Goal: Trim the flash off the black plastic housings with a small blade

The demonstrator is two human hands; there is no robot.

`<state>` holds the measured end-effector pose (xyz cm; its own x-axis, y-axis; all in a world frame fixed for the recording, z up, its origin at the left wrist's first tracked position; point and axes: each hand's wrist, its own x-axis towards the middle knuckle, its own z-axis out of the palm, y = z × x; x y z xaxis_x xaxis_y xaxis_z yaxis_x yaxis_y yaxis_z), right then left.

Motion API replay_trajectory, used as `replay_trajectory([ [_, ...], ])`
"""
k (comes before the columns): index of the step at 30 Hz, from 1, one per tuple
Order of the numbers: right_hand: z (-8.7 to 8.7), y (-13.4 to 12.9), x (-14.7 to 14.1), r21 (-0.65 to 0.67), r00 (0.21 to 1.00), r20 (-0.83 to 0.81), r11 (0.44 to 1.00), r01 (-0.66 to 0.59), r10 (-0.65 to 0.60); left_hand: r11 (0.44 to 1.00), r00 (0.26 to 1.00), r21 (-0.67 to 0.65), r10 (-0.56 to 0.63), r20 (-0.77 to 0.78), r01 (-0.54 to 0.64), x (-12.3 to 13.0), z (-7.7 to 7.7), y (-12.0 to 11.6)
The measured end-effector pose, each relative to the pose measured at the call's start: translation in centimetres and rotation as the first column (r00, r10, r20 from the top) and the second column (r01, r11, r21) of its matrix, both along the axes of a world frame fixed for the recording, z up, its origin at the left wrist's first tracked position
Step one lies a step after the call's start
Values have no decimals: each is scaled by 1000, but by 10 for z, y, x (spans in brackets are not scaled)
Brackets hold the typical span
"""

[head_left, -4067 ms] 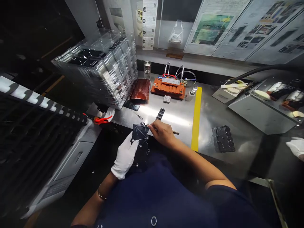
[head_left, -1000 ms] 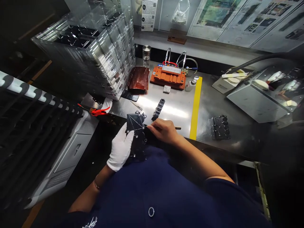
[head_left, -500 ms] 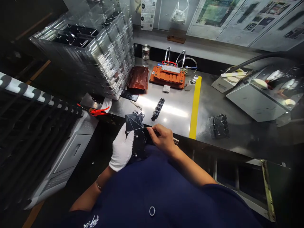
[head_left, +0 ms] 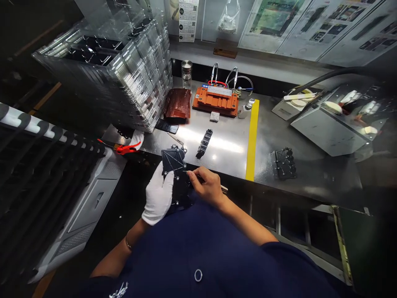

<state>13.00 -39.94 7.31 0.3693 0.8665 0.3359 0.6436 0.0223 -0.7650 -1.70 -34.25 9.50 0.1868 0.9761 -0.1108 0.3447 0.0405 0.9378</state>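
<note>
A black ribbed plastic part (head_left: 173, 159) is held up in front of my body, near the bench's front edge. My left hand (head_left: 159, 193), in a white glove, is closed round its left side with the thumb on top. Bare, my right hand (head_left: 207, 185) pinches a thin tool (head_left: 185, 171) whose tip is at the part's right edge; a light-coloured handle end sticks out behind the hand. On the bench beyond lies a narrow black part (head_left: 204, 143).
An orange fixture (head_left: 216, 101) stands at the back, beside a small bottle (head_left: 245, 110) and a glass jar (head_left: 186, 74). Stacked clear trays (head_left: 139, 78) rise at the left, near red pliers (head_left: 127, 147). Another black part (head_left: 284, 163) lies right of the yellow strip (head_left: 252, 140).
The view has shifted slightly. My right hand has moved a little down and towards the black part, with the tool tip slightly lower along its edge. My left hand keeps its hold.
</note>
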Motion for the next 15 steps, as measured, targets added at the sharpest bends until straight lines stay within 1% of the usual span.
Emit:
replay_trajectory([
  [2,1,1,8,9,998,-39,999,-47,48,998,998,-23,-51,24,51,-1,3,7],
  [4,4,4,21,15,994,-18,994,-107,107,980,982,-92,-172,75,179,-3,8,19],
  [5,6,5,28,7,989,25,990,-144,144,954,962,-143,-249,108,263,-5,12,25],
  [7,11,9,44,-36,960,137,970,-240,243,878,909,-240,-387,153,414,-6,18,38],
  [9,17,12,57,-98,904,229,933,-347,361,810,865,-304,-473,169,502,-7,23,46],
  [10,19,14,62,-125,872,259,910,-395,414,787,851,-323,-496,173,525,-7,24,48],
  [12,24,15,69,-157,814,294,865,-476,501,761,836,-349,-516,187,547,-7,24,48],
  [15,28,17,73,-171,756,320,819,-547,571,747,836,-376,-499,228,548,-8,20,45],
])
